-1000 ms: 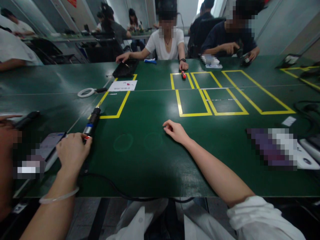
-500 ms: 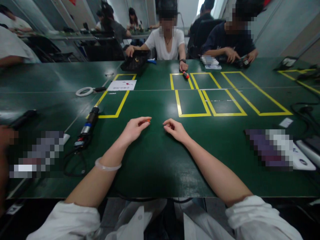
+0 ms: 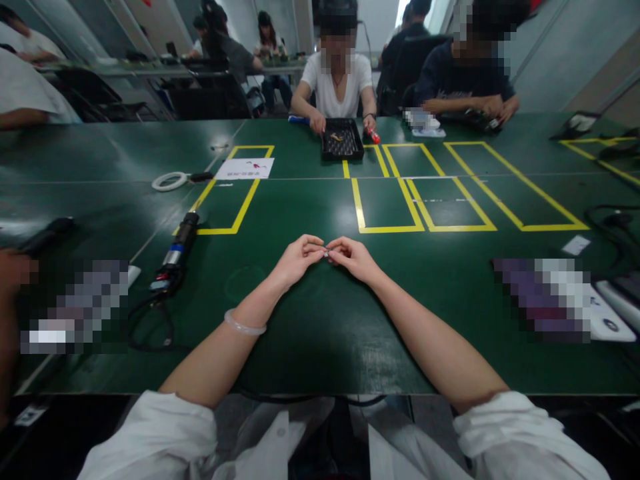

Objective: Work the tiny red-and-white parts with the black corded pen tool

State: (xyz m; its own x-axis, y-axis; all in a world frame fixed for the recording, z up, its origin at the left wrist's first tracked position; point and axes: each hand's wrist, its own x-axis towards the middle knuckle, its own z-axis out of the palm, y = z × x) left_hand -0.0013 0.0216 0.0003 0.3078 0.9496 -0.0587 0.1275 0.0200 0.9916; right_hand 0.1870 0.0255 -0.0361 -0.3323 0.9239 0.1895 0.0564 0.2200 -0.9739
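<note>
My left hand (image 3: 299, 257) and my right hand (image 3: 354, 257) meet fingertip to fingertip over the green table (image 3: 310, 333), just in front of me. Between the pinched fingers sits a tiny pale part (image 3: 326, 253), too small to identify. Both hands seem to pinch it. A black electric screwdriver with a blue band (image 3: 176, 253) lies to the left of my left hand, its cable looping toward the table edge.
Yellow tape rectangles (image 3: 390, 203) mark the table ahead. A person across the table handles a black tray (image 3: 342, 139) and a red-tipped tool (image 3: 373, 136). A white tape ring (image 3: 169, 181) and paper sheet (image 3: 245, 168) lie far left. Blurred items sit at both sides.
My left hand left the screwdriver, carried a small orange-tipped bit to the centre, and now touches my right hand's fingertips. The person opposite pulled the black tray in front of them.
</note>
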